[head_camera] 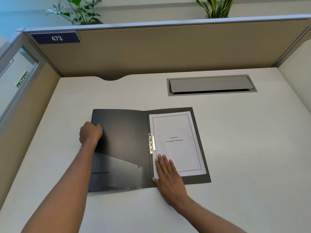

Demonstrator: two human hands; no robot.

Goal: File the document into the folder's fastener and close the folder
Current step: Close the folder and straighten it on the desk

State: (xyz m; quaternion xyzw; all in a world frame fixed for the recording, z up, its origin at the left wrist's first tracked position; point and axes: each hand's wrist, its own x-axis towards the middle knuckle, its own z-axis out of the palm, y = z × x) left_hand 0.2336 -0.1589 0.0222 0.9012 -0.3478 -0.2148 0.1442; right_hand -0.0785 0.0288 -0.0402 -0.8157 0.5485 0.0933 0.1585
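Observation:
A black folder (122, 132) lies open and flat on the white desk. A white document (176, 142) headed "Chapter 6 Learning Experience" rests on the right half, with the brass fastener (151, 144) lying over its left margin near the spine. My left hand (90, 132) curls around the left cover's outer edge. My right hand (168, 175) lies flat with fingers together on the document's lower left corner, pressing it down. A clear pocket sits on the lower inside of the left cover.
The white desk (244, 148) is walled by tan cubicle panels at the back and both sides. A grey cable hatch (211, 84) is set into the desk behind the folder. Plants stand above the back panel.

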